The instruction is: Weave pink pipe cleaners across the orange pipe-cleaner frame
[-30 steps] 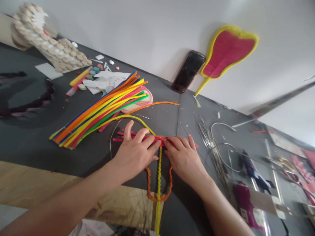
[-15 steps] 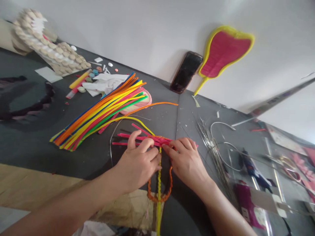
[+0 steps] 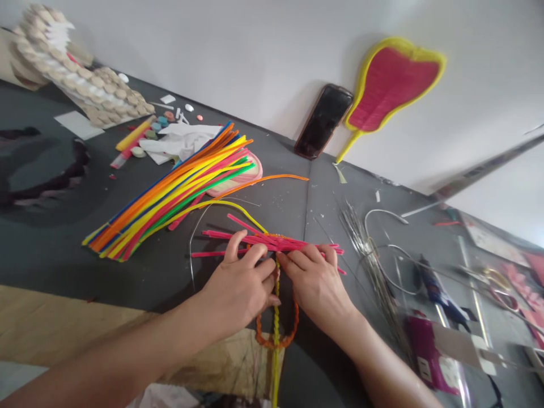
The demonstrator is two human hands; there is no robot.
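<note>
Several pink pipe cleaners [image 3: 289, 244] lie crosswise, gathered at the top of a yellow twisted pipe-cleaner stem [image 3: 276, 326]. An orange twisted loop [image 3: 290, 339] hangs around that stem below my hands. My left hand [image 3: 238, 284] is closed at the left side of the join, its index finger raised and bent above the pink strands. From the right, my right hand [image 3: 321, 285] pinches the pink strands close to the stem, its thumb and fingertips near the middle. My fingers hide part of the join and the loop's upper sides.
A bundle of coloured pipe cleaners [image 3: 170, 195] lies at the left. A phone [image 3: 323, 122] and a pink, yellow-edged fan shape [image 3: 395, 85] lean on the wall. To the right are thin wires [image 3: 361, 241], a glue gun [image 3: 437, 289] and scissors [image 3: 497, 283].
My right hand has shifted slightly down and left, uncovering more of the pink ends at the right. The lower left pink strand has tilted a little. My left hand stays nearly in place.
</note>
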